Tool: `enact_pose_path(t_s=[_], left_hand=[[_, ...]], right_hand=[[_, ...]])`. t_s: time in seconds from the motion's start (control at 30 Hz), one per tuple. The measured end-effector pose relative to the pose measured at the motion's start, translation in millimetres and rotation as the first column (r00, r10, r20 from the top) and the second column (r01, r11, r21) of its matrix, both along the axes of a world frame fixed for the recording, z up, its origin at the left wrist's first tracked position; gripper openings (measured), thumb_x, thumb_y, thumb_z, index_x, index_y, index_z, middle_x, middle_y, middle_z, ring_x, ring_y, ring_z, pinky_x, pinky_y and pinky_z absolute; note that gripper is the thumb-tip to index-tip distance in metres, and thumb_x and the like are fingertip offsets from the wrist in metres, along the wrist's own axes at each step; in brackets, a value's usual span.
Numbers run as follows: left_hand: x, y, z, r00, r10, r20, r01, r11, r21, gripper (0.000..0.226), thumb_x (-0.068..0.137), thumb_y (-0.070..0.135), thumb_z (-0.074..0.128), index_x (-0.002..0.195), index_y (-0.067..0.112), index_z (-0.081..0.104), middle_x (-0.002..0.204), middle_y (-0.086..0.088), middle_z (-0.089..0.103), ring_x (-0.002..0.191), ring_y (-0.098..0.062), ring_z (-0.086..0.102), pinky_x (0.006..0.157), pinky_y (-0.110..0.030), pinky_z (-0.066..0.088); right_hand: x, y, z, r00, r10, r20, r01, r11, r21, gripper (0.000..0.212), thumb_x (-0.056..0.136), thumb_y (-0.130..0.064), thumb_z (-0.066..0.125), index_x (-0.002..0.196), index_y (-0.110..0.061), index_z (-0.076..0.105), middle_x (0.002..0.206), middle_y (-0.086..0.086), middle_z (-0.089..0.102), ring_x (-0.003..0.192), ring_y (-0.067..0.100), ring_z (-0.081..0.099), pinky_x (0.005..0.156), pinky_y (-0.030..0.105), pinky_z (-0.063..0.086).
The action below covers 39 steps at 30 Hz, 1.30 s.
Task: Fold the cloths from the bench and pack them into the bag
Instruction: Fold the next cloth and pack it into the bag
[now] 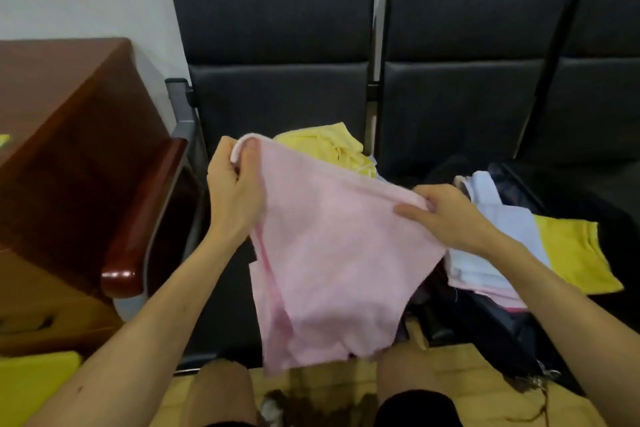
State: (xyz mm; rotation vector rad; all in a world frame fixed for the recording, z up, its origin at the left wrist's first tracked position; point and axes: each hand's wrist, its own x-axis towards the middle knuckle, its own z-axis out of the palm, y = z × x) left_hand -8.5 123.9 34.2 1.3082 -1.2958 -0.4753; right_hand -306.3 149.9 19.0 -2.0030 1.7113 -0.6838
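Above the tabletop (228, 305), a row of black padded seats: pink cloth (332, 253) held up, hanging loose between both hands; left hand (232, 184) grips its upper left corner, fingers curled round the hem; right hand (446, 215) pinches its upper right edge, forefinger lying straight along the fabric. Behind it, a crumpled yellow cloth (325, 146) lies on the seat; to the right, an open dark bag (502, 333) holds a stack (495, 253) of folded cloths, white over pink, a folded yellow cloth (575, 250) just beside it.

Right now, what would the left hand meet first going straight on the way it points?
Probably the black bench backrest; the crumpled yellow cloth lies just right of that line. Depth unclear.
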Motion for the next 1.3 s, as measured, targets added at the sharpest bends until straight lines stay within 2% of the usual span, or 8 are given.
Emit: enact_pose_path(t_s=[0.2, 0.43, 0.63, 0.7, 0.83, 0.97, 1.1, 1.3], left_hand=[[4, -46, 59, 0.999, 0.004, 0.042, -0.008, 0.996, 0.086, 0.024, 0.104, 0.023, 0.048, 0.086, 0.008, 0.05, 0.074, 0.001, 0.051, 0.063, 0.003, 0.049, 0.059, -0.009, 0.041], [32, -54, 262, 0.995, -0.052, 0.09, 0.042, 0.993, 0.109, 0.025, 0.103, 0.02, 0.051, 0.088, 0.001, 0.055, 0.075, -0.003, 0.053, 0.064, 0.0, 0.049, 0.058, -0.011, 0.039], [61, -61, 409, 0.998, 0.032, 0.057, -0.029, 0.998, -0.057, 0.026, 0.101, 0.016, 0.053, 0.079, 0.003, 0.051, 0.071, 0.001, 0.046, 0.057, 0.001, 0.038, 0.053, -0.015, 0.032], [71, -63, 420, 0.998, 0.011, 0.058, -0.007, 0.998, -0.06, 0.022, 0.101, 0.017, 0.054, 0.079, 0.018, 0.057, 0.07, 0.011, 0.052, 0.059, 0.004, 0.045, 0.055, -0.014, 0.035], [87, -65, 405, 0.997, -0.028, 0.069, 0.027, 1.0, 0.015, 0.041, 0.1, 0.024, 0.057, 0.067, 0.001, 0.046, 0.062, 0.001, 0.04, 0.059, -0.006, 0.033, 0.056, -0.03, 0.028], [80, -48, 388, 0.998, -0.026, -0.051, 0.031, 0.995, 0.09, 0.047, 0.099, 0.024, 0.059, 0.059, 0.013, 0.037, 0.059, 0.005, 0.032, 0.056, -0.005, 0.029, 0.052, -0.026, 0.025], [64, -39, 368, 0.963, -0.018, -0.269, 0.077, 0.975, 0.211, 0.028, 0.097, 0.023, 0.06, 0.075, 0.009, 0.07, 0.07, -0.01, 0.06, 0.068, -0.013, 0.053, 0.061, -0.031, 0.044], [28, -8, 350, 0.916, -0.081, -0.393, 0.23, 0.908, 0.35, 0.024, 0.095, 0.023, 0.063, 0.072, 0.02, 0.066, 0.071, -0.003, 0.066, 0.068, -0.018, 0.062, 0.06, -0.028, 0.052]], right_hand=[[-8, -49, 93, 0.994, -0.049, 0.1, 0.037, 0.992, 0.118, 0.03, 0.088, -0.031, 0.071, 0.063, -0.017, 0.062, 0.055, -0.009, 0.056, 0.051, 0.005, 0.05, 0.053, 0.016, 0.038], [4, -68, 348, 0.983, 0.055, 0.173, -0.058, 0.998, 0.009, 0.007, 0.083, -0.029, 0.074, 0.077, -0.024, 0.073, 0.074, -0.008, 0.071, 0.066, 0.007, 0.066, 0.057, 0.017, 0.049], [22, -70, 496, 0.977, 0.073, 0.199, -0.065, 0.997, -0.044, 0.025, 0.075, -0.042, 0.074, 0.081, -0.017, 0.074, 0.076, 0.001, 0.073, 0.067, 0.014, 0.068, 0.062, 0.029, 0.054], [27, -69, 507, 0.977, 0.043, 0.211, -0.04, 0.999, -0.022, 0.031, 0.071, -0.048, 0.072, 0.08, -0.018, 0.074, 0.075, -0.002, 0.073, 0.066, 0.013, 0.069, 0.062, 0.028, 0.054], [38, -57, 497, 0.935, -0.059, 0.349, 0.039, 0.997, 0.063, 0.025, 0.079, -0.039, 0.073, 0.081, -0.014, 0.072, 0.077, 0.002, 0.073, 0.069, 0.019, 0.07, 0.061, 0.027, 0.055], [64, -41, 466, 0.85, -0.188, 0.493, 0.154, 0.982, 0.11, 0.018, 0.089, -0.029, 0.07, 0.081, -0.013, 0.069, 0.073, -0.001, 0.07, 0.065, 0.016, 0.065, 0.06, 0.026, 0.049], [93, -31, 435, 0.711, -0.318, 0.627, 0.283, 0.946, 0.159, 0.016, 0.092, -0.023, 0.066, 0.082, -0.01, 0.068, 0.07, 0.002, 0.067, 0.066, 0.016, 0.06, 0.059, 0.03, 0.048], [140, -8, 396, 0.596, -0.395, 0.7, 0.304, 0.917, 0.259, 0.011, 0.094, -0.021, 0.065, 0.085, -0.018, 0.07, 0.08, 0.005, 0.072, 0.075, 0.022, 0.067, 0.069, 0.039, 0.055]])
